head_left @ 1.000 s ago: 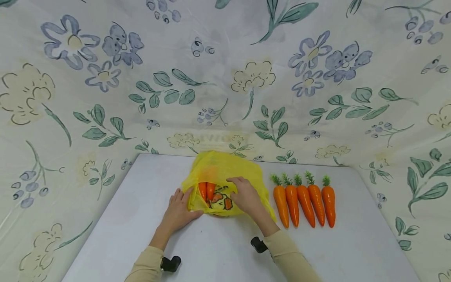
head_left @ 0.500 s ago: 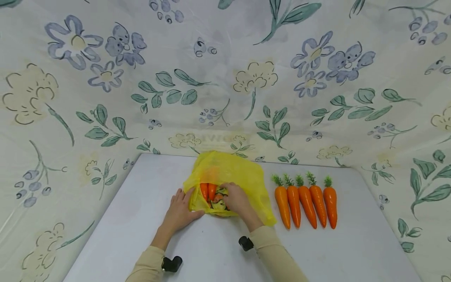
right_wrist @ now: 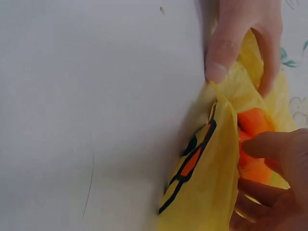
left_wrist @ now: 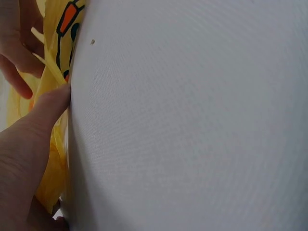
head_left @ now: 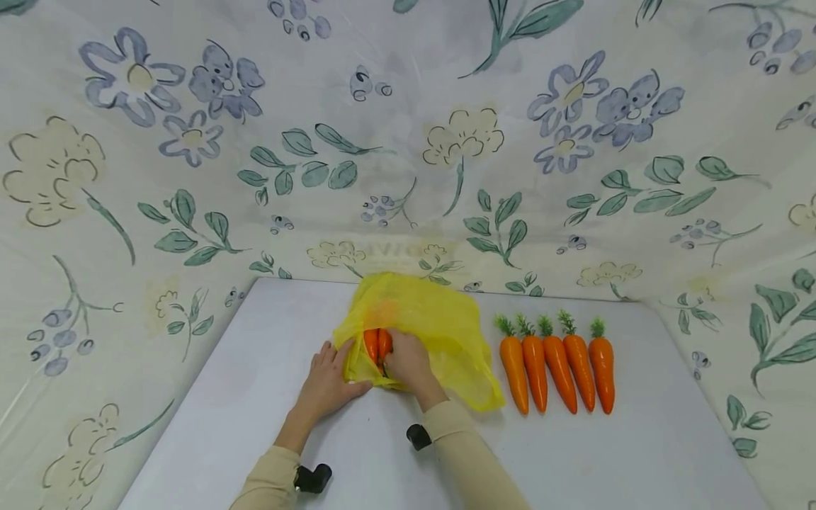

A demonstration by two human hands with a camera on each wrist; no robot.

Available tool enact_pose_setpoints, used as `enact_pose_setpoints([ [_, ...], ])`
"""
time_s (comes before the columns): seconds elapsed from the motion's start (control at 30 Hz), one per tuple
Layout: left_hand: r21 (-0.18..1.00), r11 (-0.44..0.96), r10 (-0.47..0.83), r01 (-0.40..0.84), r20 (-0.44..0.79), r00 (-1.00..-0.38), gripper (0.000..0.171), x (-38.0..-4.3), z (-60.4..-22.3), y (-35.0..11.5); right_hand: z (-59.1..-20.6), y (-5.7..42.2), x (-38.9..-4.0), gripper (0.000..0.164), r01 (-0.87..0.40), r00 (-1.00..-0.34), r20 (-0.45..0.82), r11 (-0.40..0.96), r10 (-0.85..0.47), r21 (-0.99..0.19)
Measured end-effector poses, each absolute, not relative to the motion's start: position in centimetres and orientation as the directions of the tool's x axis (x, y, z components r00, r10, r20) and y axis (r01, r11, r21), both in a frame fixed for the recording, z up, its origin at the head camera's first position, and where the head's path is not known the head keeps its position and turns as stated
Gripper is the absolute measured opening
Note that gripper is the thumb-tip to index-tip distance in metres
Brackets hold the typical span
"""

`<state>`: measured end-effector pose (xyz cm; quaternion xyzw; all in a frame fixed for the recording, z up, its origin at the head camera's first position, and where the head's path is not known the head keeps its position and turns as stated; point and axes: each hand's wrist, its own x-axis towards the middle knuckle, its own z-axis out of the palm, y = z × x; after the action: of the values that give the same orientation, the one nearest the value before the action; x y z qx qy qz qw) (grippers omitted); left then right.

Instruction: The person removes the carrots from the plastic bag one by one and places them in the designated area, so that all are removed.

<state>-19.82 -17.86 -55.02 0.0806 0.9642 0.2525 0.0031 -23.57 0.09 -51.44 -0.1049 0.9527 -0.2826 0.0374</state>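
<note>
A yellow plastic bag (head_left: 433, 319) with a printed cartoon lies on the white table, its mouth toward the person. Inside the mouth two orange carrots (head_left: 372, 346) show, their tops hidden under the plastic. My left hand (head_left: 328, 379) rests at the bag's left edge, thumb out; in the left wrist view the thumb (left_wrist: 50, 103) presses on the rim. My right hand (head_left: 411, 361) is at the mouth, touching the right-hand carrot (right_wrist: 255, 168). In the right wrist view its thumb lies over that carrot with fingers below; whether they grip it is unclear.
Several orange carrots (head_left: 556, 372) with green tops lie in a row on the table right of the bag. A floral curtain (head_left: 408, 177) hangs behind and around the white table (head_left: 574, 460). A black wrist camera (head_left: 418, 437) sits at each cuff.
My right hand has moved left and down from the bag's raised upper edge into the mouth, reaching the carrots and covering the printed cartoon. My left hand has stayed at the rim.
</note>
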Motion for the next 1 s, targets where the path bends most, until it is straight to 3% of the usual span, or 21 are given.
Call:
enact_pose_setpoints([
  [0.23,0.496,0.857,0.156,0.141,0.012,-0.988,0.090,-19.9,-55.0,-17.5,-51.5,-0.5,-23.5,0.043,-0.214,-0.976,0.054,0.863,-0.213,-0.457],
  [0.6,0.490,0.861,0.153,0.135,0.004,-0.988,0.090,-19.9,-55.2,-17.4,-52.3,-1.1,-23.1,0.036,-0.163,-0.986,0.101,0.908,-0.134,-0.386],
  [1.0,0.476,0.868,0.147,0.144,0.031,-0.989,0.090,-20.0,-55.1,-17.9,-52.0,-0.6,-22.9,0.039,-0.135,-0.990,0.096,0.840,-0.099,-0.526],
])
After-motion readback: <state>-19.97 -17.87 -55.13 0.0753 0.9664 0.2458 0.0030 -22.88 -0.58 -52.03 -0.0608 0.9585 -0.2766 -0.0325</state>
